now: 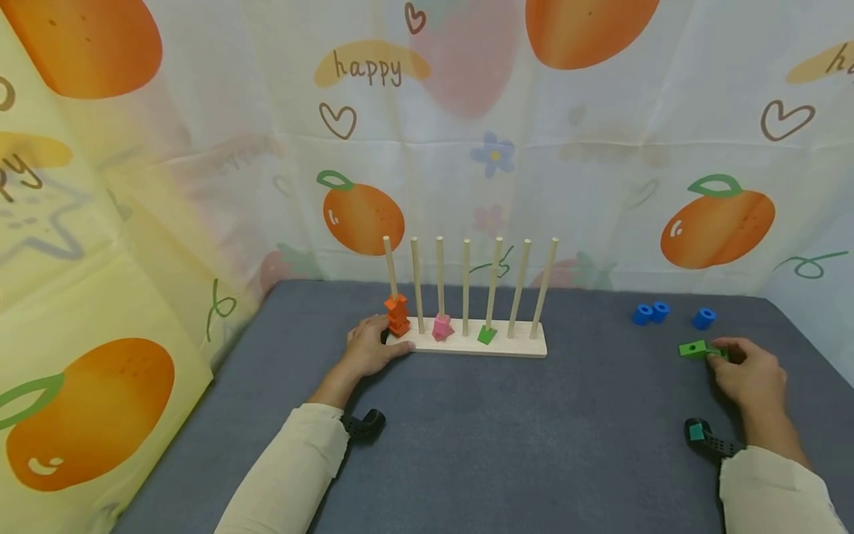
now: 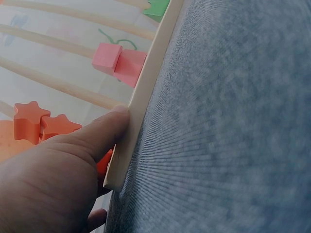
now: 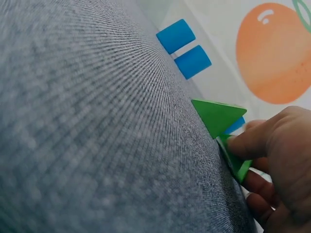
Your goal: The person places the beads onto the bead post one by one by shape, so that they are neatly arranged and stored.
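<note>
My left hand point(image 1: 369, 348) grips the left end of a wooden peg board point(image 1: 510, 347), thumb along its front edge. Orange star blocks point(image 1: 397, 319) are stacked on the leftmost peg, right by that hand. Pink blocks point(image 2: 127, 65) sit on the third peg and a green block point(image 1: 487, 335) on the fifth. Far to the right, my right hand point(image 1: 750, 374) pinches a green triangular block point(image 3: 237, 162) between thumb and fingers, low at the table surface. Another green triangular block point(image 3: 216, 115) lies right beside the pinched one.
Behind the green blocks, three blue cylinders stand on the grey table point(image 1: 507, 445): one blue cylinder point(image 1: 703, 319) lies apart from a close pair of blue cylinders point(image 1: 643, 314). A printed curtain point(image 1: 587, 148) hangs along the table's back edge, and a yellow one point(image 1: 100, 297) at the left.
</note>
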